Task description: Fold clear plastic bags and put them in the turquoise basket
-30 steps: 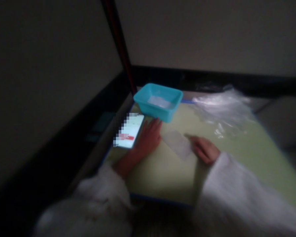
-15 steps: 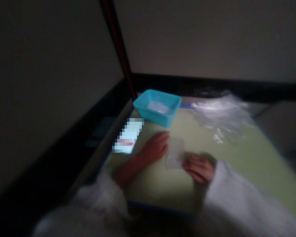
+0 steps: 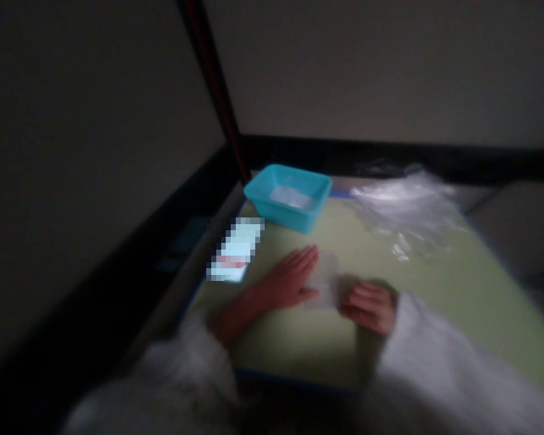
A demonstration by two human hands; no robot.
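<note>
A small clear plastic bag (image 3: 327,279) lies flat on the yellow-green tabletop, between my two hands. My left hand (image 3: 294,279) rests on its left side, fingers stretched out and thumb spread away from them. At its right edge is my right hand (image 3: 368,307), with the fingers curled and pressed together; the fingertips are blurred. Whether they pinch the edge of the bag or only touch it is hard to see.
A turquoise plastic basket (image 3: 285,214) with whitish flat pieces inside stands at the back. Left of my hands lies a pixelated bright screen (image 3: 238,249). Crumpled clear plastic (image 3: 405,202) is heaped at the back right. Walls rise behind the table (image 3: 457,308).
My left hand has spread its fingers and thumb and slid onto the bag's left side. My right hand has shifted slightly right, with its fingers more curled.
</note>
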